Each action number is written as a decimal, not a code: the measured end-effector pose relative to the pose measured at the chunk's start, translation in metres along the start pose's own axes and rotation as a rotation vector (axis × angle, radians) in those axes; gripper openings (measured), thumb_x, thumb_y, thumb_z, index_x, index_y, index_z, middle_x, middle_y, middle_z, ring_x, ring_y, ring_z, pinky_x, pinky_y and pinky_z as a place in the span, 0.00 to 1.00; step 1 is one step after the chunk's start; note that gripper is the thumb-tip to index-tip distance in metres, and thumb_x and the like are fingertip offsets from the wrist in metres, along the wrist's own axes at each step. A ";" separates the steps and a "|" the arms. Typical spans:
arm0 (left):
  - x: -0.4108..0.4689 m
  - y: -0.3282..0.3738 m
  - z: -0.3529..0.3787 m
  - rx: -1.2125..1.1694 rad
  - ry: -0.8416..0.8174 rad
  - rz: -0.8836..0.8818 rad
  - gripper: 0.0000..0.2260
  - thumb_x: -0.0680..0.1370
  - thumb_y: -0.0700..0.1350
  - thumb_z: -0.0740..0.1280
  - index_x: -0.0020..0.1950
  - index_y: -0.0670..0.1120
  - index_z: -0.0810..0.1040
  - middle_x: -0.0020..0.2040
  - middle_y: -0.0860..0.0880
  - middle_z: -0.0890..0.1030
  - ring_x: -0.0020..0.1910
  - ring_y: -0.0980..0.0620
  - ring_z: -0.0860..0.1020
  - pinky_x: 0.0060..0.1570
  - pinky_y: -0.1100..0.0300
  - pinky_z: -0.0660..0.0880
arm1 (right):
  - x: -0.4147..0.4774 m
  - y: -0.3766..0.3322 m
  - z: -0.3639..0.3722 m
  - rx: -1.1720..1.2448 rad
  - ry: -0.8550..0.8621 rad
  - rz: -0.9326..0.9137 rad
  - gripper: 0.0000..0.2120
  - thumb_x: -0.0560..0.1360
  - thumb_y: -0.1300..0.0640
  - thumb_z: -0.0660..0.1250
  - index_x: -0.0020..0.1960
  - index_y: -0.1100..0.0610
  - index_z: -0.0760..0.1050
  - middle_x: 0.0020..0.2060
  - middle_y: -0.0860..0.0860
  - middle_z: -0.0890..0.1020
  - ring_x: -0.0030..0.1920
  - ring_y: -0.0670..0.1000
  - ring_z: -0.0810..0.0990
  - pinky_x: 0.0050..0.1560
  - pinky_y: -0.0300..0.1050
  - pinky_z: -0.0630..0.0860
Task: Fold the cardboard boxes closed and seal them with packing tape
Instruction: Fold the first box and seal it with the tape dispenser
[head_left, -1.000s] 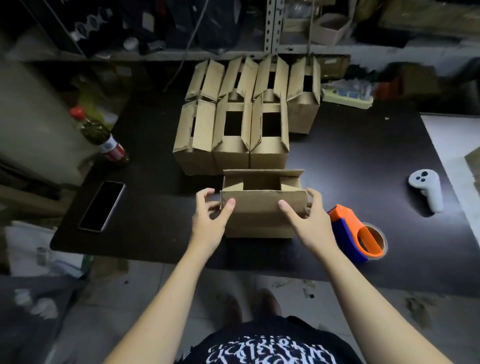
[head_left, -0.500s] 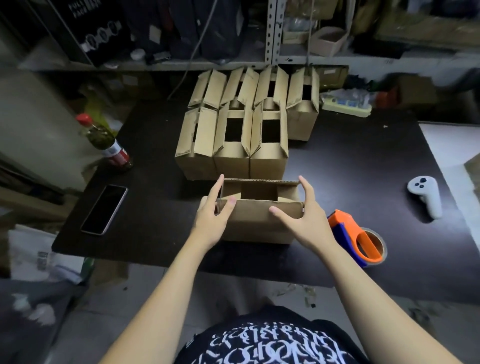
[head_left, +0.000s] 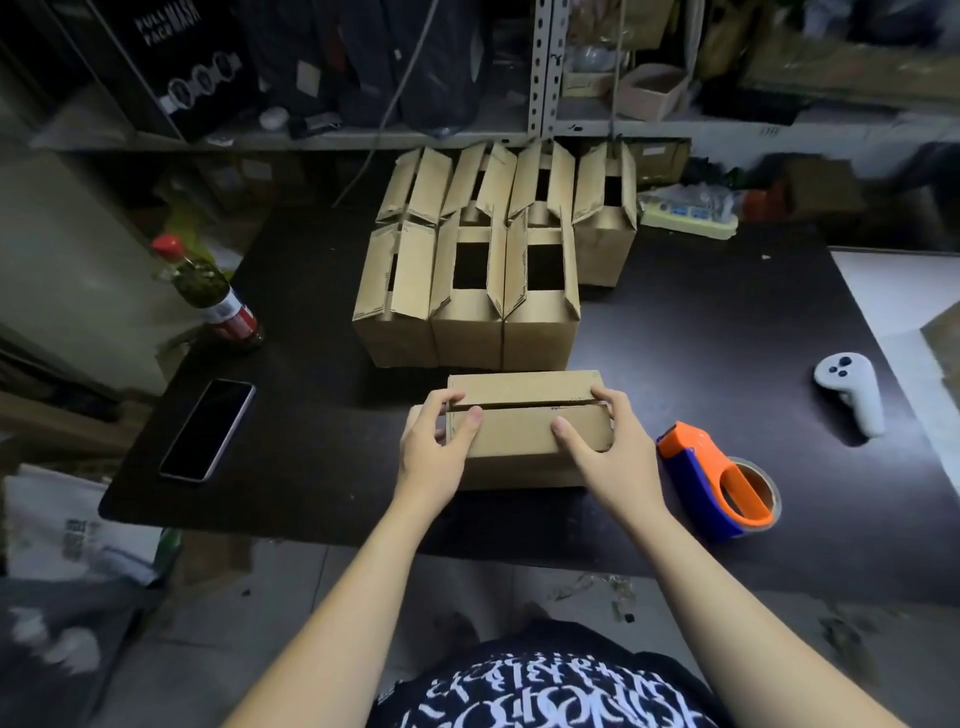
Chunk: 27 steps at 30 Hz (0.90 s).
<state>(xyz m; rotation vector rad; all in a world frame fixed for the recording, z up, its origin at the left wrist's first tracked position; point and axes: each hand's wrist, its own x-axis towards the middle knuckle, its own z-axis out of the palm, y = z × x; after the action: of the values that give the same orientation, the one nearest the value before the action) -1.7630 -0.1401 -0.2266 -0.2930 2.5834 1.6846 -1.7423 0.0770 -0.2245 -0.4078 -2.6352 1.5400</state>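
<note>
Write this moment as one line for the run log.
box: top flaps folded closed, seam untaped | left hand: grips left end | right hand: grips right end | tape dispenser: idle on table

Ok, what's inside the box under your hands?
Its inside is covered: the box has both top flaps folded down, leaving only a thin dark seam. The left hand and right hand hold the flaps at the ends.
</note>
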 end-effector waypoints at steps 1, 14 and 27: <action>0.000 -0.001 0.000 -0.009 0.009 0.007 0.08 0.81 0.56 0.68 0.59 0.62 0.75 0.62 0.55 0.74 0.59 0.51 0.75 0.47 0.61 0.72 | 0.000 0.002 0.000 0.001 0.007 -0.003 0.26 0.77 0.41 0.72 0.71 0.46 0.70 0.62 0.42 0.76 0.61 0.43 0.74 0.59 0.41 0.71; 0.009 -0.014 0.012 -0.144 0.145 -0.024 0.06 0.76 0.50 0.76 0.51 0.55 0.82 0.57 0.53 0.82 0.53 0.51 0.80 0.45 0.63 0.73 | -0.001 0.009 0.008 -0.016 0.123 -0.016 0.21 0.78 0.43 0.72 0.68 0.48 0.78 0.63 0.42 0.81 0.60 0.40 0.76 0.62 0.39 0.72; 0.004 -0.019 0.013 -0.150 0.164 -0.001 0.09 0.78 0.51 0.74 0.58 0.56 0.84 0.56 0.54 0.81 0.57 0.52 0.78 0.51 0.63 0.75 | -0.005 0.012 -0.006 -0.054 0.129 0.023 0.20 0.85 0.48 0.59 0.75 0.54 0.71 0.71 0.52 0.73 0.69 0.49 0.72 0.64 0.44 0.70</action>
<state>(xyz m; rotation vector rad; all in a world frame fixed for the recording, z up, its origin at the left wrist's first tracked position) -1.7639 -0.1358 -0.2492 -0.4567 2.5679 1.9358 -1.7341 0.0861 -0.2316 -0.5238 -2.5870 1.4002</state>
